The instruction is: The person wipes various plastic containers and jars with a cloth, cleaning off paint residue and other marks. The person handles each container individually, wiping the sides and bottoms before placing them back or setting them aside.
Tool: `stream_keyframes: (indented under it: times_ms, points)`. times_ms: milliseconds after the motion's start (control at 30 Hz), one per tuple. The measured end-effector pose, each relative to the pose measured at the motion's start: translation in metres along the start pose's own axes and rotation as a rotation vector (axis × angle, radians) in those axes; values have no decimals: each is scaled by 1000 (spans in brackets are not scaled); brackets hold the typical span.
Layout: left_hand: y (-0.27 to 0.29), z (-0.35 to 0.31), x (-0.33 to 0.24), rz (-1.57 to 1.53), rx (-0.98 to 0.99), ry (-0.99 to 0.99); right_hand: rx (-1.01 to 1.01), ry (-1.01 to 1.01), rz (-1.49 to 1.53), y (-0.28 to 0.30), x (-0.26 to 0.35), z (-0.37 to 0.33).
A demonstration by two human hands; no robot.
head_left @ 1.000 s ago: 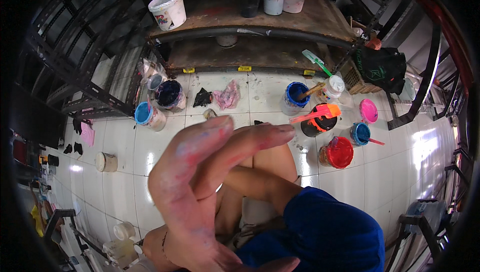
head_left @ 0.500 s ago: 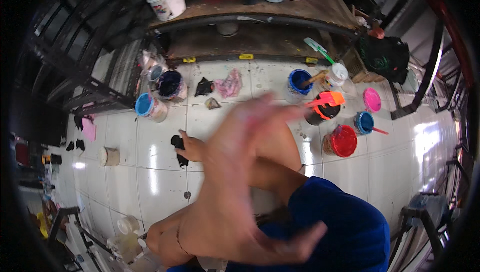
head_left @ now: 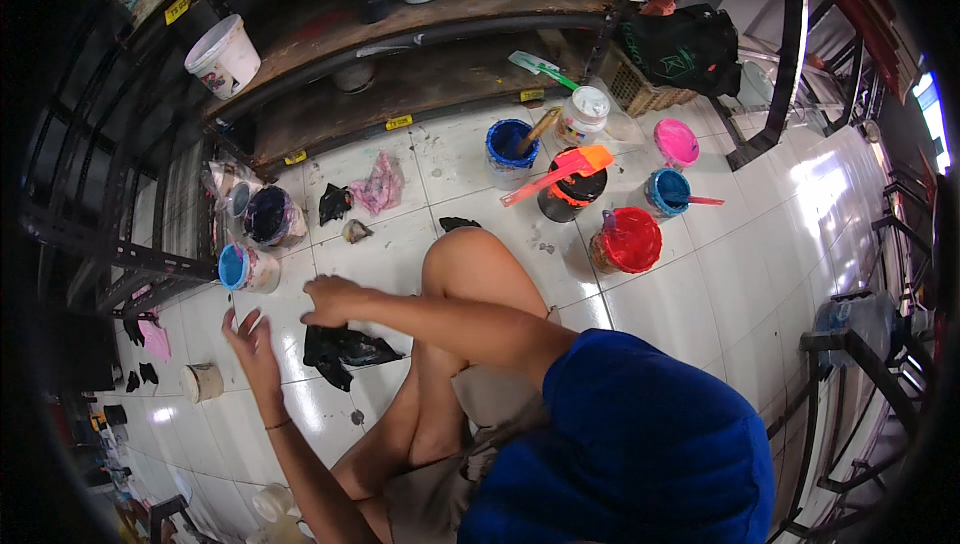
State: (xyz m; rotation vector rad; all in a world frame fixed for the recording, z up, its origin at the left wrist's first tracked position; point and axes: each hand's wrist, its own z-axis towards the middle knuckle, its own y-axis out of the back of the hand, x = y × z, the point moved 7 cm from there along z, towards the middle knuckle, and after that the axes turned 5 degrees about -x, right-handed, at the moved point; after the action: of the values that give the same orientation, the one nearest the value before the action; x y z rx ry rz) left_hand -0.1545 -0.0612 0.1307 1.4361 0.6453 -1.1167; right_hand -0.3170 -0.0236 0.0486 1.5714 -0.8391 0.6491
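My left hand [head_left: 256, 346] is raised over the tiles at the left, fingers spread and nothing visible in them. To its right, my right hand [head_left: 336, 301] reaches across above my bent knee, its thumb and fingers apart. Just below the right hand lies a crumpled black plastic sheet [head_left: 350, 348]; whether the hand touches it I cannot make out. A tub of light blue paint [head_left: 248, 269] stands beyond both hands, with a tub of dark paint [head_left: 274, 216] behind it.
Right of my knee stand a red paint tub [head_left: 626, 241], a black tub [head_left: 570, 194] with an orange spatula [head_left: 582, 160] across it, and blue tubs [head_left: 512, 149]. A pink rag [head_left: 378, 184] lies before the low shelf [head_left: 450, 84]. A white tub [head_left: 202, 382] lies at left.
My left hand has moved from close in front of the view to the far left. The view has turned, shifting the paint tubs leftward. More of the black plastic shows under my right hand.
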Motion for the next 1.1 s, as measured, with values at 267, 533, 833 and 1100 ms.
stream_keyframes:
  times_ms: [267,533,833,1100]
  points:
    - [100,-25,185,489,-112,175,-19,83,27,244,18,-33]
    - [232,-89,289,580,-11,322,-553,-321,287,489,-176,-157]
    - [192,-98,232,482,77,403,-587,-857,-616,435,-323,-212]
    - [117,-90,121,266,132,317,-1005,-632,-791,528,-191,-283]
